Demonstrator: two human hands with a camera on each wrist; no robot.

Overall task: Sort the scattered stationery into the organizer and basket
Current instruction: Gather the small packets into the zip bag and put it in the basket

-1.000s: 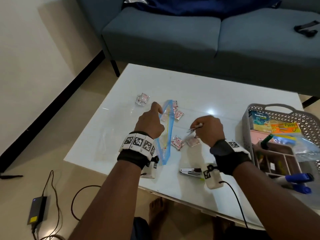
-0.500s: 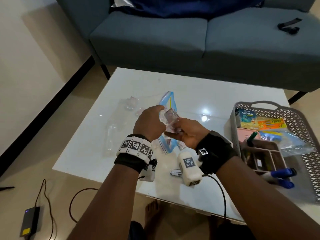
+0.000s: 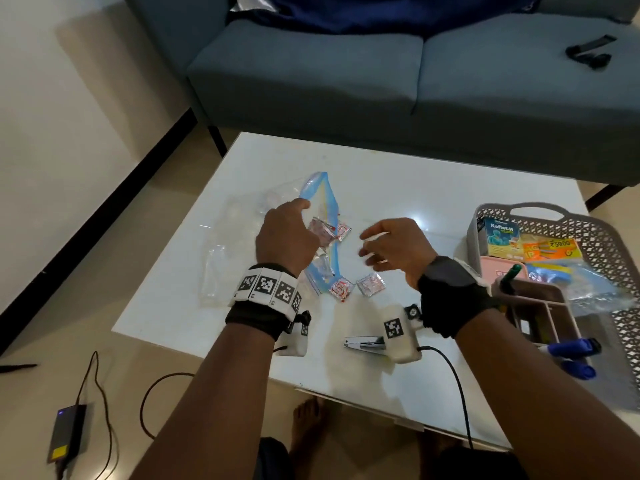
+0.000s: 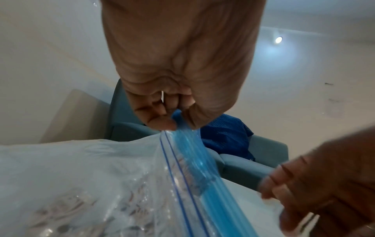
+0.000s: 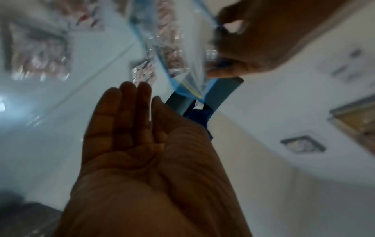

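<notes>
my left hand [image 3: 285,237] pinches the blue zip edge of the clear zip bag [image 4: 188,162], held above the counter [image 3: 398,174]. my right hand [image 3: 394,249] hovers at 3 o'clock of it, fingers [image 5: 123,102] straight, empty. two sachets [image 3: 356,286] lie at 6 o'clock.

Head view downward; wrist views close.
</notes>
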